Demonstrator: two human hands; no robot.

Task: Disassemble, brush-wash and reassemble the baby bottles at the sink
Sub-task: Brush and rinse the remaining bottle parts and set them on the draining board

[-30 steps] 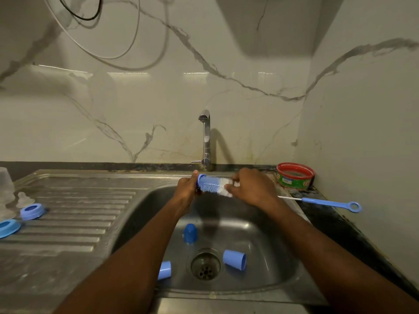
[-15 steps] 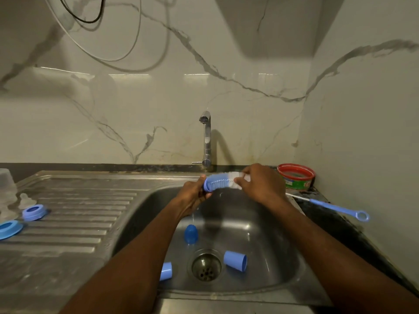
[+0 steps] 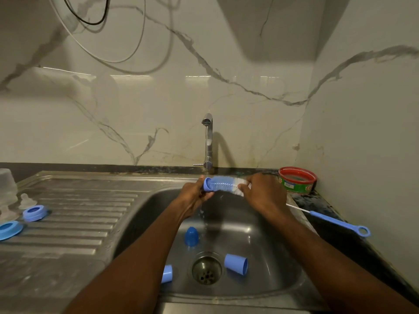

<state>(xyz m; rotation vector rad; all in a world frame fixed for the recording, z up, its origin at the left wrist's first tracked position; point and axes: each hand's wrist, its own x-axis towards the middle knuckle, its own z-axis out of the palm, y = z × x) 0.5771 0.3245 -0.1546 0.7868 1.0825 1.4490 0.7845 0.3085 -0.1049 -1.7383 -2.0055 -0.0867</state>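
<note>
While the tap runs mid-frame, we've got both hands, left and right, gripping the bottle brush ends.

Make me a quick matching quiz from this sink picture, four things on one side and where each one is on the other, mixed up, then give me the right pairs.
Things:
1. bottle brush
2. red-rimmed tub
3. domed blue cap
4. blue collar rings

Places:
A. upright in the sink basin, behind the drain
B. on the ridged draining board, far left
C. held between left hand and right hand under the tap's stream
D. on the counter in the right back corner

Pairs: 1-C, 2-D, 3-A, 4-B
</note>
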